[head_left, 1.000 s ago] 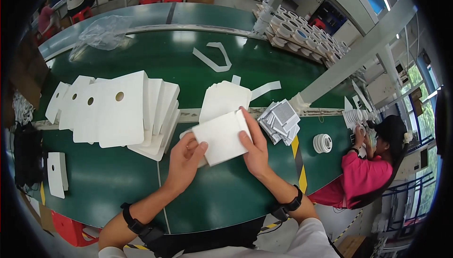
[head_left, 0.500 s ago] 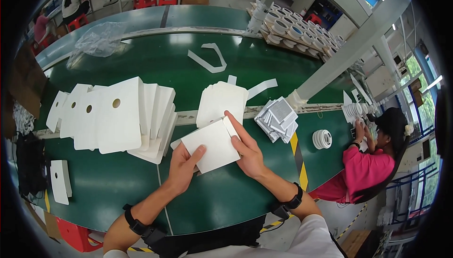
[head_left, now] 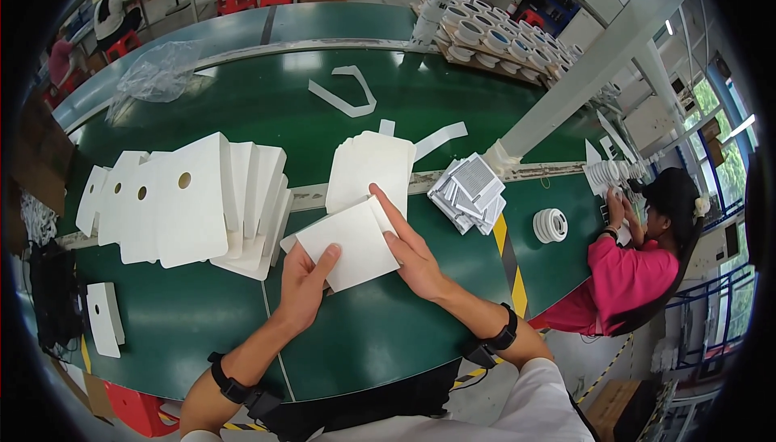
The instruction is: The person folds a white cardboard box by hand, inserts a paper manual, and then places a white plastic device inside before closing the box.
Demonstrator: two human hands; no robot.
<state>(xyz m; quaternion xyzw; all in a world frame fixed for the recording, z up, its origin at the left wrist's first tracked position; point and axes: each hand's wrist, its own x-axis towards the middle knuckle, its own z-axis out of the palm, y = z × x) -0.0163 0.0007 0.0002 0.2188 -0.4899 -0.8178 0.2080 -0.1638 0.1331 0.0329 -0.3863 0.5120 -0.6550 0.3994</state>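
Note:
A white folded cardboard piece is held between my two hands over the near side of the table. My left hand grips its left edge, thumb on top and fingers hidden underneath. At its right edge is my right hand, with the index finger stretched along the far edge and the thumb bent against the card. Just beyond lies a stack of white cards, partly covered by the held piece. To the left, white flat boxes with round holes lean in an overlapping row.
Printed leaflets are piled at right, near stacked white rings. A single holed white box lies far left. Paper strips and a clear plastic bag lie farther back. A co-worker in pink sits at right, beside a slanting post.
The whole view has shifted slightly, so the scene sits a little farther left. Both hands keep their hold on the cardboard piece, with hardly any movement against it.

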